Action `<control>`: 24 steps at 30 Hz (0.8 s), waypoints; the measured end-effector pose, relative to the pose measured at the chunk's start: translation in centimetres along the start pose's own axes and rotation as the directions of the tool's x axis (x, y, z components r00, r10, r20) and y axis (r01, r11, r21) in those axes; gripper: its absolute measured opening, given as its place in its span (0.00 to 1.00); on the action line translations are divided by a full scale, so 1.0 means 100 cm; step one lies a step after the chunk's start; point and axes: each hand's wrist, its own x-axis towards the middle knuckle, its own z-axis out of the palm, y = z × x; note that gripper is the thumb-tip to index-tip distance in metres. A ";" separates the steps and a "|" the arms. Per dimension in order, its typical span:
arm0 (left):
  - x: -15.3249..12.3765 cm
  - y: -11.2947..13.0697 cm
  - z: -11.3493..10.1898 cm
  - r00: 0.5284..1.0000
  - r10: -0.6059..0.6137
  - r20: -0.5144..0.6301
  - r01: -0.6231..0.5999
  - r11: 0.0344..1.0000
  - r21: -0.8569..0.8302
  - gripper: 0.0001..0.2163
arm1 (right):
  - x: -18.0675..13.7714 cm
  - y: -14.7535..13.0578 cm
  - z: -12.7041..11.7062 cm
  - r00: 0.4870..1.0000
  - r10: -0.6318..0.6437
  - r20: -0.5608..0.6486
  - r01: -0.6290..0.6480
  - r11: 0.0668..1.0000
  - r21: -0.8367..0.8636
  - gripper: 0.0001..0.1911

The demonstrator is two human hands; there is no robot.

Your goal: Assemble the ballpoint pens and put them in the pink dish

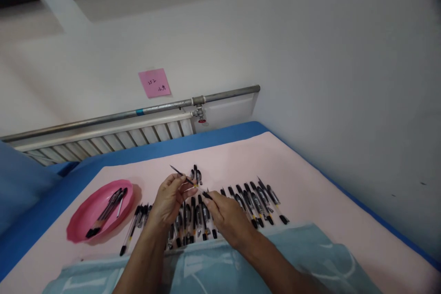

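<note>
Between the fingertips of my left hand (172, 195) is a thin dark pen refill (177, 171), its tip pointing up and to the left. My right hand (227, 215) grips the black end of a clear pen barrel (201, 189). Refill and barrel lie nearly in one line; whether one is inside the other I cannot tell. Below and around both hands lie several disassembled pens (188, 218), with clear barrels, black caps and small metal tips. More pen parts (257, 200) are laid out to the right of my right hand.
A pink plastic bowl (74, 213) with several pens (106, 211) in it stands at the left on the pale pink table cover (310, 202). A light blue cloth (206, 266) covers the near edge. Behind the table are a radiator (138, 137) and a metal pipe (103, 118).
</note>
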 end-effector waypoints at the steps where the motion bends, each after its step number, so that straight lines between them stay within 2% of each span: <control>1: -0.001 0.000 0.000 1.000 0.008 -0.001 -0.008 1.000 0.006 0.08 | 0.000 0.000 0.000 1.000 0.000 0.000 0.000 1.000 -0.005 0.13; 9: -0.004 -0.005 0.000 0.990 0.137 -0.040 -0.134 0.989 0.064 0.08 | -0.001 0.003 0.003 1.000 -0.005 0.001 0.005 0.999 -0.053 0.14; 16: -0.013 -0.011 0.004 0.955 0.287 -0.073 -0.274 0.949 0.154 0.07 | -0.001 0.000 0.002 1.000 -0.013 -0.005 0.012 0.986 -0.164 0.13; 21: -0.017 -0.013 0.007 0.944 0.314 -0.101 -0.297 0.942 0.156 0.07 | -0.002 -0.001 0.001 1.000 -0.021 -0.008 0.020 0.989 -0.147 0.12; 24: -0.017 -0.013 0.007 0.950 0.289 -0.118 -0.277 0.954 0.113 0.07 | -0.002 -0.002 0.001 1.000 -0.031 0.002 0.031 0.990 -0.140 0.13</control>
